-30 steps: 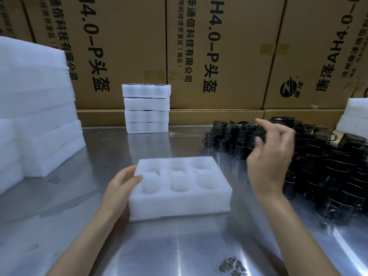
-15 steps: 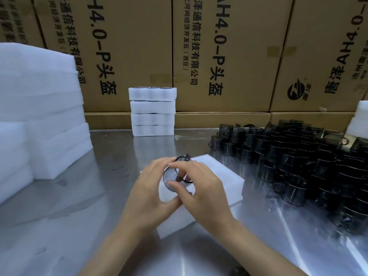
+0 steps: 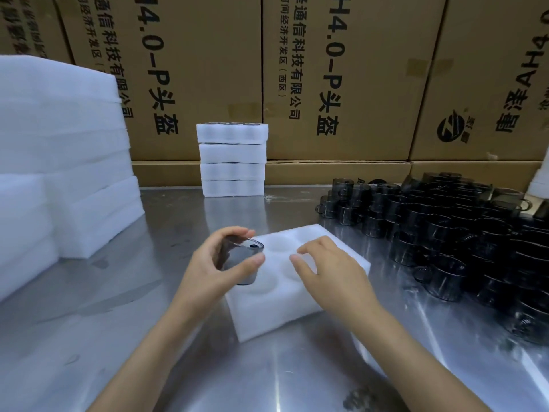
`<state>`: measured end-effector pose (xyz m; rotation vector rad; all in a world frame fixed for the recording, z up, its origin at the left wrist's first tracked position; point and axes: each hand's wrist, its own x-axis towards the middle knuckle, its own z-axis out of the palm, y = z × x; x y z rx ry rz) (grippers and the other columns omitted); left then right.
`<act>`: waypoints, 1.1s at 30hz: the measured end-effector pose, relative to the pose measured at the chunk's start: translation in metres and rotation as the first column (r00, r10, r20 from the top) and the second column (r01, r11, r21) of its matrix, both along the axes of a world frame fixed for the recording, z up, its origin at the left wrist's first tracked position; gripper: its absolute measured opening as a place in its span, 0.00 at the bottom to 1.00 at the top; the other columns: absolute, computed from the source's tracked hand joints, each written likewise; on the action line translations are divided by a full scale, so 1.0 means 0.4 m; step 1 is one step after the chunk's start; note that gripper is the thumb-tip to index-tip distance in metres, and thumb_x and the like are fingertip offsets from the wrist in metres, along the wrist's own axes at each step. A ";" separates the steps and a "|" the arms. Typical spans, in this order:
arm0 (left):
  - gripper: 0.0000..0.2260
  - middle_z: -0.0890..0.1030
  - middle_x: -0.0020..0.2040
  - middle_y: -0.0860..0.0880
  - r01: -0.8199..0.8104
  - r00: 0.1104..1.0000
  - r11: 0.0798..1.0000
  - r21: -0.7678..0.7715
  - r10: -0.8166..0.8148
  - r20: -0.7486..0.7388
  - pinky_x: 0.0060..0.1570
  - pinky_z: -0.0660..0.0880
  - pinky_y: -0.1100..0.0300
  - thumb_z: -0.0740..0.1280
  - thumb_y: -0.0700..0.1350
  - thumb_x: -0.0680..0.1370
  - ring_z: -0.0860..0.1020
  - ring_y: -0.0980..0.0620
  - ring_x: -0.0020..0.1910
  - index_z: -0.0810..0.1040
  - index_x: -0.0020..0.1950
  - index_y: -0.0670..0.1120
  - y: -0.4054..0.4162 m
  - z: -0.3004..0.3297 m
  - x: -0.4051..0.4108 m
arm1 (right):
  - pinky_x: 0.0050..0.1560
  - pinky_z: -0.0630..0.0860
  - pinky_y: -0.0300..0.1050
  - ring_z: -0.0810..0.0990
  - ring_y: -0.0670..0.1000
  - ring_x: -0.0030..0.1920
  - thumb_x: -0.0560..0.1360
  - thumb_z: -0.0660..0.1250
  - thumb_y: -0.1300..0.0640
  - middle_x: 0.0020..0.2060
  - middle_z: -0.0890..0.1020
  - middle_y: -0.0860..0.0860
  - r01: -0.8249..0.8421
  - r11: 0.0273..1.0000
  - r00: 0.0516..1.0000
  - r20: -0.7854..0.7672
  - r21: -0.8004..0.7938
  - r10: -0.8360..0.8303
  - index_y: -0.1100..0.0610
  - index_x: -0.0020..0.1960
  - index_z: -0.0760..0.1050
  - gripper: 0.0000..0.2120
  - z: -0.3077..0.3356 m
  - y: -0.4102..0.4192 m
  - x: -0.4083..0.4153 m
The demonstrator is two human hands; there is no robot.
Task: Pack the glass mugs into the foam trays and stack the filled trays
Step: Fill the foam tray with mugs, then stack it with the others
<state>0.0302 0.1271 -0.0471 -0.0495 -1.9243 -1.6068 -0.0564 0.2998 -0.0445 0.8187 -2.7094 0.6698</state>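
A person's left hand (image 3: 219,264) grips a smoky glass mug (image 3: 240,264), fingers over its rim and thumb curled across its side, holding it tilted at the near-left corner of a white foam tray (image 3: 300,304) on a stainless-steel worktable (image 3: 118,322). The mug's base sits at or just above the tray's near-left pocket; the view does not settle whether it touches the foam. The right hand (image 3: 332,269) hovers over the tray's right half, fingers loosely spread and slightly bent, holding nothing. The tray lies skewed on the table, its round pockets showing bare white.

To the right, a dense pile of dark glass mugs (image 3: 445,233) crowds the table as far as the frame edge, handles pointing every way. At the back of the table, a stack of four foam trays (image 3: 233,160) stands against a wall of cardboard cartons (image 3: 341,78), the top tray showing dark mug rims. Tall stacks of plain white foam trays (image 3: 59,162) fill the left side, and a sliver of more white foam (image 3: 539,179) shows at the far right edge.

The brushed metal surface reflects the foam and overhead light in pale streaks, with scuffs and a dark smudge (image 3: 362,399) near the bottom edge. The brown cartons carry black printed Chinese characters and the lettering "4.0-P".
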 end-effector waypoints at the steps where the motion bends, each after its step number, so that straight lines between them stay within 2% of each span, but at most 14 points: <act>1: 0.19 0.83 0.53 0.55 -0.015 1.000 1.000 0.019 0.015 0.001 0.46 0.75 0.70 0.74 0.47 0.65 0.79 0.61 0.51 0.78 0.54 0.50 -0.005 0.005 0.002 | 0.48 0.68 0.43 0.76 0.48 0.53 0.80 0.54 0.42 0.61 0.72 0.42 -0.002 1.000 1.000 -0.012 -0.002 0.002 0.48 0.62 0.72 0.17 0.001 -0.001 0.005; 4: 0.23 0.82 0.51 0.53 -0.061 0.998 0.995 0.082 0.060 0.009 0.43 0.74 0.71 0.77 0.50 0.66 0.79 0.62 0.47 0.78 0.59 0.50 -0.015 0.013 0.003 | 0.43 0.64 0.43 0.77 0.49 0.49 0.80 0.53 0.42 0.60 0.71 0.42 0.027 0.999 0.998 -0.053 0.027 -0.026 0.46 0.62 0.72 0.16 0.010 -0.005 0.017; 6: 0.26 0.81 0.53 0.52 -0.086 0.996 0.990 0.112 0.085 0.008 0.44 0.74 0.72 0.71 0.51 0.66 0.79 0.63 0.47 0.76 0.64 0.48 -0.018 0.015 -0.002 | 0.43 0.64 0.43 0.77 0.49 0.50 0.80 0.53 0.43 0.59 0.71 0.41 0.044 0.998 0.997 -0.072 0.045 -0.040 0.46 0.61 0.72 0.16 0.013 -0.007 0.020; 9: 0.28 0.83 0.49 0.58 -0.098 0.995 0.985 0.141 0.100 -0.002 0.44 0.74 0.73 0.70 0.51 0.67 0.79 0.65 0.47 0.73 0.67 0.47 -0.028 0.018 -0.016 | 0.43 0.64 0.41 0.74 0.46 0.52 0.79 0.54 0.43 0.56 0.75 0.39 0.031 0.999 0.993 -0.117 -0.004 -0.032 0.44 0.60 0.73 0.14 0.015 -0.008 0.016; 12: 0.32 0.83 0.49 0.59 -0.038 0.999 0.989 0.145 0.037 0.014 0.43 0.75 0.71 0.72 0.53 0.65 0.80 0.64 0.49 0.71 0.68 0.50 -0.049 0.030 -0.036 | 0.45 0.65 0.39 0.71 0.40 0.52 0.78 0.57 0.42 0.54 0.76 0.37 -0.080 0.972 0.996 -0.042 -0.219 0.072 0.44 0.62 0.72 0.15 0.026 -0.025 0.000; 14: 0.34 0.82 0.56 0.56 0.036 0.997 0.994 0.104 -0.042 0.063 0.52 0.76 0.65 0.77 0.53 0.64 0.79 0.58 0.58 0.69 0.67 0.53 -0.065 0.043 -0.055 | 0.49 0.68 0.38 0.74 0.39 0.52 0.76 0.61 0.41 0.55 0.76 0.37 -0.169 0.883 0.970 0.087 -0.438 0.229 0.44 0.65 0.70 0.19 0.046 -0.058 -0.012; 16: 0.31 0.81 0.59 0.54 0.105 0.989 0.990 0.095 -0.113 0.092 0.61 0.72 0.57 0.76 0.52 0.67 0.78 0.54 0.61 0.69 0.67 0.52 -0.079 0.054 -0.077 | 0.55 0.71 0.38 0.76 0.41 0.55 0.75 0.65 0.44 0.56 0.78 0.40 -0.215 0.778 0.914 0.160 -0.590 0.374 0.46 0.65 0.71 0.20 0.069 -0.100 -0.027; 19: 0.26 0.81 0.60 0.50 0.103 0.991 0.991 0.091 -0.110 0.081 0.61 0.71 0.60 0.70 0.52 0.70 0.77 0.54 0.62 0.72 0.67 0.49 -0.086 0.054 -0.105 | 0.57 0.75 0.43 0.78 0.44 0.55 0.73 0.70 0.49 0.51 0.80 0.44 -0.198 0.701 0.887 0.180 -0.685 0.426 0.48 0.56 0.76 0.12 0.088 -0.149 -0.051; 20: 0.24 0.80 0.60 0.51 0.070 0.994 0.995 0.071 -0.076 0.082 0.58 0.72 0.66 0.68 0.52 0.71 0.76 0.57 0.62 0.73 0.66 0.49 -0.084 0.047 -0.110 | 0.54 0.76 0.43 0.78 0.44 0.53 0.72 0.72 0.48 0.49 0.81 0.44 -0.172 0.696 0.890 0.193 -0.697 0.413 0.48 0.53 0.77 0.11 0.085 -0.158 -0.058; 22: 0.21 0.78 0.61 0.55 -0.017 0.995 1.000 -0.006 0.017 0.095 0.50 0.69 0.78 0.65 0.51 0.76 0.74 0.71 0.57 0.71 0.68 0.50 -0.079 0.027 -0.110 | 0.45 0.74 0.33 0.78 0.39 0.48 0.69 0.74 0.45 0.43 0.80 0.41 -0.118 0.719 0.913 0.211 -0.685 0.350 0.48 0.48 0.77 0.12 0.068 -0.169 -0.062; 24: 0.20 0.75 0.62 0.59 -0.107 0.987 0.988 -0.114 0.119 0.104 0.47 0.65 0.83 0.62 0.51 0.78 0.70 0.80 0.52 0.69 0.71 0.50 -0.079 0.006 -0.107 | 0.38 0.69 0.28 0.77 0.37 0.44 0.67 0.74 0.41 0.40 0.79 0.41 -0.081 0.771 0.943 0.202 -0.632 0.265 0.46 0.44 0.76 0.12 0.052 -0.177 -0.057; 25: 0.20 0.74 0.61 0.60 -0.131 0.983 0.979 -0.154 0.148 0.107 0.47 0.64 0.84 0.60 0.52 0.78 0.69 0.81 0.52 0.68 0.71 0.52 -0.080 -0.003 -0.105 | 0.37 0.70 0.30 0.77 0.38 0.43 0.66 0.73 0.40 0.39 0.79 0.41 -0.074 0.787 0.952 0.192 -0.613 0.239 0.46 0.42 0.76 0.13 0.045 -0.179 -0.055; 29: 0.21 0.76 0.56 0.62 -0.232 0.969 0.943 -0.237 0.246 0.032 0.52 0.65 0.80 0.56 0.60 0.75 0.71 0.73 0.56 0.68 0.67 0.60 -0.087 -0.008 -0.103 | 0.45 0.76 0.40 0.80 0.45 0.44 0.68 0.73 0.42 0.41 0.82 0.43 -0.121 0.802 0.942 0.187 -0.586 0.278 0.47 0.44 0.78 0.11 0.044 -0.182 -0.049; 33: 0.16 0.77 0.63 0.55 -0.233 0.969 0.955 -0.186 0.245 0.044 0.63 0.70 0.61 0.57 0.54 0.79 0.74 0.59 0.62 0.70 0.67 0.59 -0.103 -0.026 -0.105 | 0.49 0.76 0.39 0.81 0.42 0.44 0.73 0.70 0.54 0.45 0.83 0.42 -0.148 0.817 0.946 0.160 -0.558 0.281 0.47 0.51 0.81 0.08 0.040 -0.177 -0.047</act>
